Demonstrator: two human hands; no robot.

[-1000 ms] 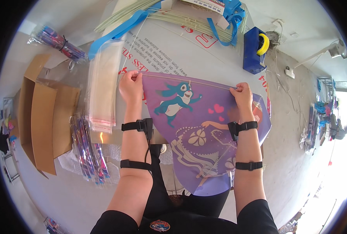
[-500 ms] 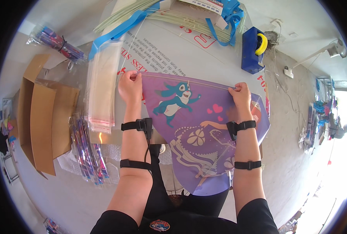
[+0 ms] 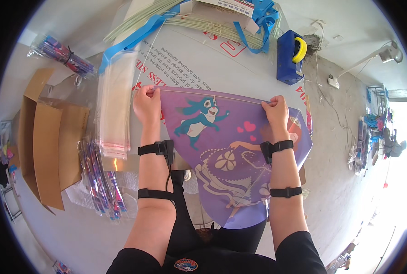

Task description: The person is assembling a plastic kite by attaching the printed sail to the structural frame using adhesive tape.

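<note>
A purple kite (image 3: 242, 109) printed with a teal animal, pink hearts and a figure in a gown hangs from the table down over my lap. Along its far edge runs a thin pale rod (image 3: 189, 93). My left hand (image 3: 147, 104) pinches the left end of that edge. Farther right, my right hand (image 3: 276, 112) pinches the same edge between thumb and fingers, short of the kite's right corner. The edge between both hands is nearly straight. Part of the printed figure is covered by my right wrist and forearm.
Clear plastic sleeves (image 3: 114, 109) lie on the table's left side. Pale thin rods (image 3: 139, 18) and blue strips (image 3: 130, 41) lie at the far edge. A blue tape dispenser (image 3: 285, 59) stands far right. Left of the table are an open cardboard box (image 3: 52, 150) and wrapped bundles (image 3: 98, 178).
The whole view has shifted slightly, so things appear a little farther left. Both hands keep their pinch on the kite's edge.
</note>
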